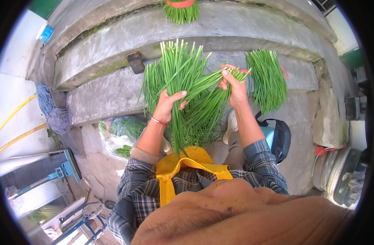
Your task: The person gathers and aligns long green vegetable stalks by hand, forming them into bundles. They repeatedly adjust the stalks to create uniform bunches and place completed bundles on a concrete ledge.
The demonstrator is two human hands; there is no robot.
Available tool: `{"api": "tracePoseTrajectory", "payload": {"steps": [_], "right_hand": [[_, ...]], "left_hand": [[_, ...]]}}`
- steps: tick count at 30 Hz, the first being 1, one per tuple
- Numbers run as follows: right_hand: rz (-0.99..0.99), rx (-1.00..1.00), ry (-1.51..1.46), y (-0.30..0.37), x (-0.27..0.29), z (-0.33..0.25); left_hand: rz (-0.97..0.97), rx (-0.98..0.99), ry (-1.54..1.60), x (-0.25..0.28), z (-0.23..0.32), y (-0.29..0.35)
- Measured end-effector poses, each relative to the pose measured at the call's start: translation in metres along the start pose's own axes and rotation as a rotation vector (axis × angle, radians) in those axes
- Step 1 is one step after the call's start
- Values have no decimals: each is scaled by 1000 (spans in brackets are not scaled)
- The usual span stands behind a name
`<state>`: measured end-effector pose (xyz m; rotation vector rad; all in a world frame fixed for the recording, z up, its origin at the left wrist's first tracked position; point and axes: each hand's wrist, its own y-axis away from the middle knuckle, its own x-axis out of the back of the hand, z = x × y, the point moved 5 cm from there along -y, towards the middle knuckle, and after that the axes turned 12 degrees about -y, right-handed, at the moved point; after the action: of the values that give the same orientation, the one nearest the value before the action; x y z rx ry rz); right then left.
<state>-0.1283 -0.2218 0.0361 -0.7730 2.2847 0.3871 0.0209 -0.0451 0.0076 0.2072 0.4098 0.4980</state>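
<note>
My left hand [170, 105] is closed around a thick bunch of green chives [176, 75], cut ends pointing up and away from me, leaves hanging toward my lap. With my right hand [236, 87] I grip a smaller bunch of chives [209, 104] near its pale stem ends, thumb on top. Some of its stalks cross over toward the left hand, and its leaves droop between my arms. Behind the left hand more chives [152, 79] lie on the step. To the right of my right hand rests a bundle of chives [268, 81] with a red tie.
Concrete steps [252, 24] rise ahead, bearing another tied bundle [182, 14] and a dark phone [135, 62]. A plastic bag of greens [121, 132] sits left of my feet, a black bag [281, 141] right. Chive scraps [199, 134] cover the ground between my shoes. A blue squeegee [63, 169] stands left.
</note>
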Motion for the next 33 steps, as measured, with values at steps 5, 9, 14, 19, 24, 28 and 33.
{"api": "tracePoseTrajectory", "payload": {"steps": [5, 9, 14, 19, 24, 28, 33], "right_hand": [[123, 122, -32, -7, 18, -17], [137, 124, 246, -10, 21, -22], [55, 119, 498, -5, 14, -31], [71, 63, 427, -8, 25, -35], [-41, -197, 85, -5, 24, -22], [-79, -206, -63, -1, 22, -10], [15, -141, -139, 4, 6, 13]], "left_hand": [[104, -216, -143, 5, 8, 0], [126, -238, -189, 7, 12, 1], [89, -301, -321, 13, 12, 1], [88, -275, -450, 19, 11, 2], [107, -280, -509, 18, 10, 3], [114, -307, -367, 13, 8, 2], [128, -247, -97, -4, 0, -2]]}}
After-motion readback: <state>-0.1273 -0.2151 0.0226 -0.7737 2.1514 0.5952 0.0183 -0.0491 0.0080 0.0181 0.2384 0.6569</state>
